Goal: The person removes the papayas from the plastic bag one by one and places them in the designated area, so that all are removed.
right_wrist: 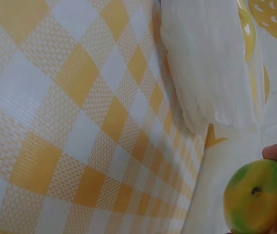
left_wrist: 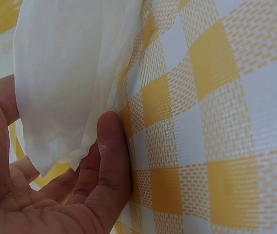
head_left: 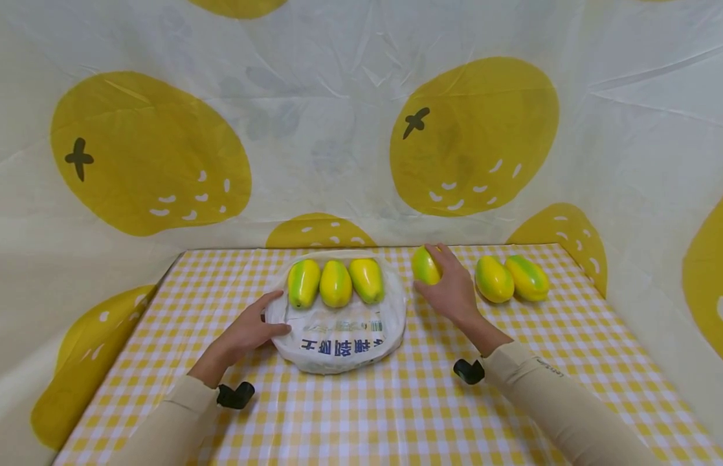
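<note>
A white plastic bag (head_left: 338, 362) with printed lettering lies spread on the table, its edge rolled into a rim. Three yellow-green papayas (head_left: 335, 283) sit side by side in its far half. At the bag's left side, my left hand (head_left: 247, 333) holds the rim; the left wrist view has the white plastic (left_wrist: 75, 73) between thumb and fingers. My right hand (head_left: 451, 288) grips another papaya (head_left: 425, 265), right of the bag. In the right wrist view that papaya (right_wrist: 255, 195) shows its stem end, with a fingertip on its upper edge.
Two more papayas (head_left: 494, 279) lie together on the right, beyond my right hand. A yellow-and-white checked cloth (head_left: 349, 421) covers the table. Behind it hangs a pale curtain (head_left: 320, 142) with large yellow fruit prints.
</note>
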Demonstrator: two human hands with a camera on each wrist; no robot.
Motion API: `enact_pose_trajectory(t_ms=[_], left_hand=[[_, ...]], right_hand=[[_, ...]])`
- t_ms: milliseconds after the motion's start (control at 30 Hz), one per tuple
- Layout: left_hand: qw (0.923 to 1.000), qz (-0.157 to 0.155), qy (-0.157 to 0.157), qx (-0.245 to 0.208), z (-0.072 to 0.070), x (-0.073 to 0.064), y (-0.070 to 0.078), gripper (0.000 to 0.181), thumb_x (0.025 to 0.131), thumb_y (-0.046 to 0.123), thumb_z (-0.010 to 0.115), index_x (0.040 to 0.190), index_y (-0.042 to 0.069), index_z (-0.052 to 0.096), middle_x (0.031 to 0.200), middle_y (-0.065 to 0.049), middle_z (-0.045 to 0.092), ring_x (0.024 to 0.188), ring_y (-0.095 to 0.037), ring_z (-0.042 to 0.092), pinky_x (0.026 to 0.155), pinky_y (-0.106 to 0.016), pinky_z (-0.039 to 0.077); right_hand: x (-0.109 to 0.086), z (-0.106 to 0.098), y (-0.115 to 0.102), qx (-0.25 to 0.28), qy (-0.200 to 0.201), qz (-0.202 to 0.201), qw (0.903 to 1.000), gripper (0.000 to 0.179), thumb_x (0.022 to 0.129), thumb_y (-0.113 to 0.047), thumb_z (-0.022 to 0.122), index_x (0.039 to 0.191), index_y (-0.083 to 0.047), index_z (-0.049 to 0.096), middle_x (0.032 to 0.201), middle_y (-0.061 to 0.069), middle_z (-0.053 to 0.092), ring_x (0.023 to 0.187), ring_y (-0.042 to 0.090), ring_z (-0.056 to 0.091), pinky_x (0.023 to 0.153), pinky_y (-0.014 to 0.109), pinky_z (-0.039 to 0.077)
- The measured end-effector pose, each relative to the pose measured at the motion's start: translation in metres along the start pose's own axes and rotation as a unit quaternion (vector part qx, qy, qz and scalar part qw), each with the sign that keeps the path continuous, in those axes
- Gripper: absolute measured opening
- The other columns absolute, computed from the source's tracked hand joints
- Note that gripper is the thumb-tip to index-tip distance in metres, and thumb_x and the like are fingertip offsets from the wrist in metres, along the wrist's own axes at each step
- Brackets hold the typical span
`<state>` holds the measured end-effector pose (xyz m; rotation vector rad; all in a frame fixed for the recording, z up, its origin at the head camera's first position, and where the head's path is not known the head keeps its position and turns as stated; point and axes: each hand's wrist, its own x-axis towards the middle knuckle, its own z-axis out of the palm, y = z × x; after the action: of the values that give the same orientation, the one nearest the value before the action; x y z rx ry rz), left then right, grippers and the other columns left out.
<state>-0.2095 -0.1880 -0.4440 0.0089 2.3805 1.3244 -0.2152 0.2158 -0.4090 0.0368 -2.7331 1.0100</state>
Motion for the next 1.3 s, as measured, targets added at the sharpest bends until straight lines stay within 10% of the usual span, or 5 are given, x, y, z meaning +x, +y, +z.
enact_pose_trajectory(t_ms=[1300], left_hand=[[1.0, -0.001, 0.001, 0.005, 0.001, 0.0, -0.001, 0.088, 0.094, 0.027, 0.076, 0.166, 0.02, 0.025, 0.168, -0.021, 0.032, 0.145, -0.037, 0.041, 0.121, -0.058, 0.037]], right_hand=[[0.012, -0.008, 0.029, 0.004, -0.005, 0.028, 0.9996, 0.079, 0.093, -0.019, 0.073, 0.161, -0.006, 0.037, 0.171, 0.026, 0.024, 0.15, 0.053, 0.033, 0.119, 0.067, 0.034]])
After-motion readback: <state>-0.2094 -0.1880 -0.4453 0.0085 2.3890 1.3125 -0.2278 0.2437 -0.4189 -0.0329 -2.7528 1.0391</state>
